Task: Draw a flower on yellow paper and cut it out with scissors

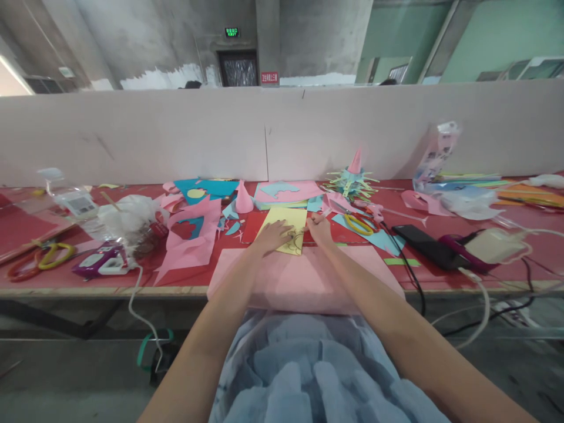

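Where my left hand [275,235] rests: palm down on the yellow paper [288,215], fingers loosely spread — gripping nothing.
Right hand [320,229]: my fingers are curled at the yellow paper's right edge; I cannot tell whether they pinch anything.
Drawing: dark curved lines on the yellow paper, beside my left fingertips.
Pink sheet [291,285]: on the near side of the yellow paper, beneath my forearms.
Paper stack [311,189]: just beyond the yellow paper, a light blue scrap on top.
Pink cone [244,198]: upright, left of the yellow paper and slightly beyond it.
Scissors [358,224]: yellow-handled, to the yellow paper's right.
Spiky paper model [350,182]: beyond the yellow paper and rightward — pink-tipped.
Cut-out pink paper [189,252]: left of the yellow paper.
Phone [427,245]: dark, well right of the yellow paper.
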Motion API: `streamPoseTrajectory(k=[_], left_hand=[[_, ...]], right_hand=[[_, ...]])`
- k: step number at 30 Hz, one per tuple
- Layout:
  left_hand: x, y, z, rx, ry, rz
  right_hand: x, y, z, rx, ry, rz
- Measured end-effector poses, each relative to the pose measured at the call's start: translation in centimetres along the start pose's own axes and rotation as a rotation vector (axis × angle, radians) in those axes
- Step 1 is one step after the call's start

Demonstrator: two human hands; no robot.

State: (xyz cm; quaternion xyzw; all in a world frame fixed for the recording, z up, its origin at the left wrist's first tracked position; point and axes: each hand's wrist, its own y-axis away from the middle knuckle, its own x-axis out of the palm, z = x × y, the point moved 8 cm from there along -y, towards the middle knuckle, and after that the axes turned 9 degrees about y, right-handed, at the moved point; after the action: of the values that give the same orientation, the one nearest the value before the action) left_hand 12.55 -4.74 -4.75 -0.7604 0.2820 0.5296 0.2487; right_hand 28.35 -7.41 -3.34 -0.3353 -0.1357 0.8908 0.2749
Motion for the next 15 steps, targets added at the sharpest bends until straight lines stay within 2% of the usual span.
streamPoseTrajectory(k=[4, 11, 15], left_hand=[[0.12, -0.04, 0.10, -0.004, 0.004, 0.010], [0.08, 0.04, 0.06, -0.023, 0.016, 0.014], [-0.01, 0.10, -0.03, -0.009, 0.023, 0.000]], right_hand=[[-0.17, 0.06, -0.14, 0.008, -0.038, -0.003], [-0.20, 0.25, 0.67, -0.031, 0.064, -0.010], [-0.56, 0.39, 0.52, 0.012, -0.024, -0.027]])
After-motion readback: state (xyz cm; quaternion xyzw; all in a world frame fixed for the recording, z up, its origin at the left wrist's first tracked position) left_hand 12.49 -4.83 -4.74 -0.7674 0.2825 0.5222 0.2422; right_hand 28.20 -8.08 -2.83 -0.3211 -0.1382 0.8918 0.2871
